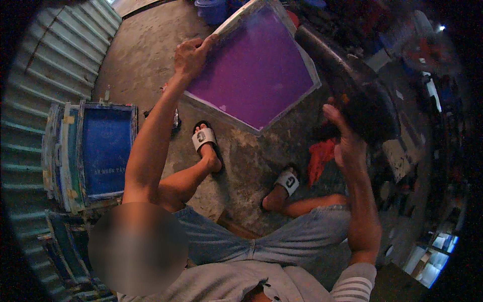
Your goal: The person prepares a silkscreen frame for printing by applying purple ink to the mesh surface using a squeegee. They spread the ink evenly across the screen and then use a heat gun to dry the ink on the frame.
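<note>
Here, your left hand [190, 54] clamps the purple screen-printing frame's [254, 65] top-left edge, the frame slanting down-right toward your right hand [347, 143], which grips a dark object [370, 108].

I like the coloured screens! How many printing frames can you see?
At least 3: the purple screen frame gripped at its edge by the left hand, and the blue frame leaning against the corrugated wall with another stacked behind it. More are probably hidden in that stack.

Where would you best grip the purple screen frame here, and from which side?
By the pale frame bar, not the purple mesh. The screen frame stands tilted with a lower corner near the floor, so come from the left edge near the top, where the left hand already wraps it; the mesh looks thin.
</note>
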Motion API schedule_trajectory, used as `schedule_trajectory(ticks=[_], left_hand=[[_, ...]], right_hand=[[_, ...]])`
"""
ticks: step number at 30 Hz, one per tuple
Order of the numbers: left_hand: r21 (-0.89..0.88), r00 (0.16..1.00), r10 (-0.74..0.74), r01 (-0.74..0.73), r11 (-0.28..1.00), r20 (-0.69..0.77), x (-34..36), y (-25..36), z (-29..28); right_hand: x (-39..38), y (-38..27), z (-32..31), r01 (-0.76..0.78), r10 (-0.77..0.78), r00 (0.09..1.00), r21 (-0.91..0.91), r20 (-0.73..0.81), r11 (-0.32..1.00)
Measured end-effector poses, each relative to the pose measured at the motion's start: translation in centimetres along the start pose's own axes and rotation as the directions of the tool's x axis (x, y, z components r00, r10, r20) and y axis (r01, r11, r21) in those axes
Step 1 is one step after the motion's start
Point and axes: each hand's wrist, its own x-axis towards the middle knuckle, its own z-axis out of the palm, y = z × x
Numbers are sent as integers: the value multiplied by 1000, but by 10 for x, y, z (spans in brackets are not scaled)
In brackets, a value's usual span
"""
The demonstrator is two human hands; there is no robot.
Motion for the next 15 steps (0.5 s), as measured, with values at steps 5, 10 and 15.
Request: schedule_trajectory(ticks=[5,10,15], left_hand=[[11,1000,-4,4,1000,15,-6,11,-1],[-51,999,14,-17,999,-53,-1,-1,3],[-27,999,-20,21,999,34,-5,12,-5]], right_hand=[[3,20,-9,193,-192,981,-150,16,970],[-2,11,-1,30,-22,999,-186,44,982],[-6,4,10,-52,69,996,-253,59,966]])
